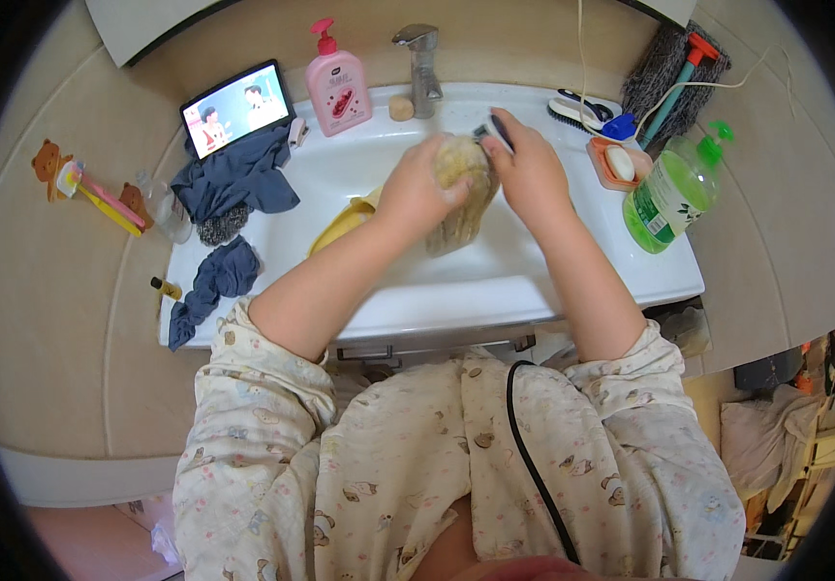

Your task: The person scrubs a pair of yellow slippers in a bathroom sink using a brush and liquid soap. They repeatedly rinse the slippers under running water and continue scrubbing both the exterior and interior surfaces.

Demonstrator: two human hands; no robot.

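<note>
My left hand (417,185) grips a wet, yellowish-brown fuzzy item (465,163), possibly a slipper or shoe; its exact kind cannot be told. It is held over the basin of a white ceramic sink (381,294). On its right side, my right hand (530,163) holds a small scrubbing brush (497,132) with a dark and white back, its bristles near or against the fuzzy surface. A yellow item (341,226) lies in the basin, partly hidden by my left forearm. Behind both hands stands a metal faucet (425,72).
Left rim: lit tablet (237,109), dark cloth (232,174), steel scourer (223,224), twisted dark cloth (221,276), small bottle (167,288). Back: pink pump bottle (339,91). Right: brushes (581,109), orange soap dish (610,174), green pump bottle (668,196). A white cable (582,65) hangs there.
</note>
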